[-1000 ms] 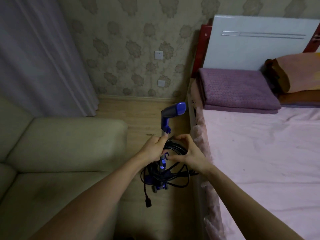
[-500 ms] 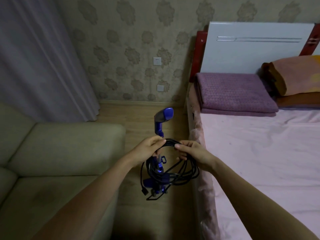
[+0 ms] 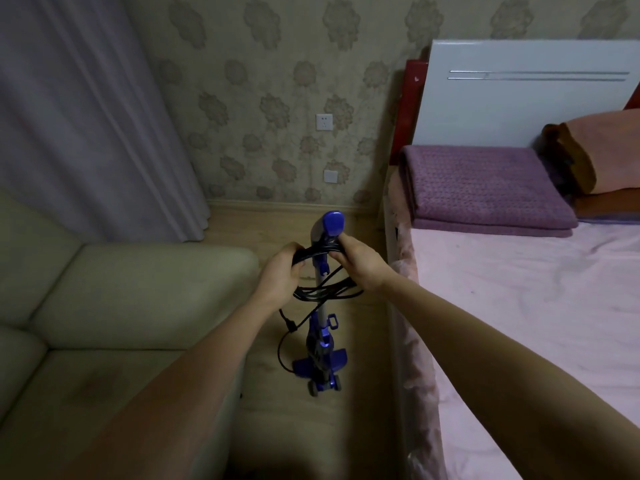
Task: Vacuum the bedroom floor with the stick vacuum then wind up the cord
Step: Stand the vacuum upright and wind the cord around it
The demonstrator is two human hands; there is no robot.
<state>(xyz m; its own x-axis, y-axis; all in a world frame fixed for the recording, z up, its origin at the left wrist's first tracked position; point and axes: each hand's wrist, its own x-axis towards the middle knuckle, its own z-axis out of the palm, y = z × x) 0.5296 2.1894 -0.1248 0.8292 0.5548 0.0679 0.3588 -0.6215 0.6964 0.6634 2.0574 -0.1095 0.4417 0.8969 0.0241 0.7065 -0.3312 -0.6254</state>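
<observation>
Both hands, left hand (image 3: 282, 268) and right hand (image 3: 360, 259), grip the coiled cord (image 3: 327, 291) mid-frame at the stick vacuum (image 3: 323, 306) handle. I'd hook the loops snugly and tuck in the dangling plug (image 3: 290, 323).

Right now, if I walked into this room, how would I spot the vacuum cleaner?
Look at the strip of wooden floor between the beige sofa and the bed. The stick vacuum stands upright there. It is the only bright blue thing around, with a coiled black cord held at its handle by both hands.
</observation>
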